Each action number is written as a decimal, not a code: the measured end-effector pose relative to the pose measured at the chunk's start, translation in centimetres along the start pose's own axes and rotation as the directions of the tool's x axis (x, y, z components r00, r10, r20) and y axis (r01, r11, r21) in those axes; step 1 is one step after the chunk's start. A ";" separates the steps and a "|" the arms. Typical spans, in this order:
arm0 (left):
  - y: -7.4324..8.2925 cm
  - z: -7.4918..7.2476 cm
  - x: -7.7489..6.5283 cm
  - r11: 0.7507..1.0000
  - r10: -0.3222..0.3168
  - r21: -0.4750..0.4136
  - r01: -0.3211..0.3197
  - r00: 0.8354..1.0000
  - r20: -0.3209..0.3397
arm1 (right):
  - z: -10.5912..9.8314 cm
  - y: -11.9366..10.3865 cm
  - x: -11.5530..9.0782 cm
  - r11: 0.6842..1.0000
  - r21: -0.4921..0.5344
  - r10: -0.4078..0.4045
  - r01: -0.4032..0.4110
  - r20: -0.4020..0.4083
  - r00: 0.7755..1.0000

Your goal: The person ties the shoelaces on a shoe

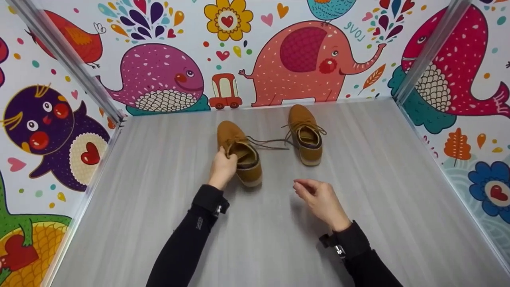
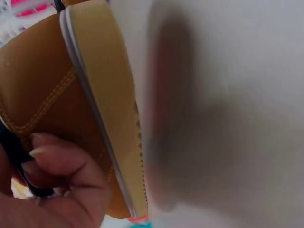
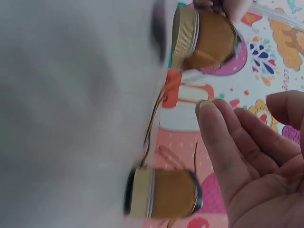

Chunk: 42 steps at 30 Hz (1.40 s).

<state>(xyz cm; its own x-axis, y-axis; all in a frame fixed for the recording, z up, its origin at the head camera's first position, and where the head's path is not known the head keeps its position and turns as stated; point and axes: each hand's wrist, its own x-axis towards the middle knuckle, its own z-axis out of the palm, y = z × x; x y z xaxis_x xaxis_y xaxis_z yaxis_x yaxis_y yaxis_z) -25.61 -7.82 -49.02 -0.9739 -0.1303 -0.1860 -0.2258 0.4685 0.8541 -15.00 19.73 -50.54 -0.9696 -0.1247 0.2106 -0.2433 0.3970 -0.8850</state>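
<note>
Two tan lace-up shoes stand on the floor with their toes pointing away from me. My left hand (image 1: 223,166) grips the left shoe (image 1: 251,174) at the near-left edge of its opening. In the left wrist view, the fingers are curled at the dark collar (image 2: 14,149), above the pale sole (image 2: 107,90). Loose brown laces (image 1: 269,142) trail from this shoe toward the right shoe (image 1: 311,155). My right hand (image 1: 323,201) hovers in front of the right shoe, holding nothing, its fingers loosely bent.
The grey wood-patterned floor (image 1: 159,191) is bounded by white walls with cartoon animals, including a coral elephant (image 1: 299,75) behind the shoes. Metal corner posts (image 1: 67,59) stand at left and right. The right shoe's toe is close to the back wall.
</note>
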 end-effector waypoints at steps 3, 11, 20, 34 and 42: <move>0.7 1.2 -2.3 0.997 0.077 -0.006 -0.077 0.997 0.031 | 0.7 -1.0 0.7 0.997 0.072 0.039 -0.040 0.019 0.999; 1.0 3.6 -8.4 0.975 0.220 -0.025 -0.219 0.959 0.179 | 1.8 -2.6 -0.3 0.988 0.086 0.124 -0.132 0.087 0.988; -2.2 5.1 -12.4 0.963 0.260 -0.007 -0.268 0.928 0.266 | 2.2 -2.1 -4.6 0.986 -0.050 0.165 -0.159 0.151 0.975; -3.4 5.3 -13.5 0.947 0.278 0.068 -0.315 0.906 0.319 | 3.1 -1.4 -7.1 0.982 -0.124 0.154 -0.141 0.107 0.982; -2.4 4.2 -13.0 0.857 0.439 0.204 -0.472 0.879 0.188 | 2.8 -0.8 -6.5 0.981 -0.116 0.164 -0.154 0.086 0.983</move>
<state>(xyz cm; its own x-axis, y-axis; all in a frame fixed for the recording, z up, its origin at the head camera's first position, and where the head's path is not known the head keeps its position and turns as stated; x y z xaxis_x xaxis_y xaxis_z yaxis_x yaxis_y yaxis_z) -12.56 -3.55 -50.70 -0.9593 0.2554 0.1206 0.2615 0.6417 0.7210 -8.39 17.70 -52.32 -0.9904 -0.1354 0.0263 -0.0929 0.5144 -0.8525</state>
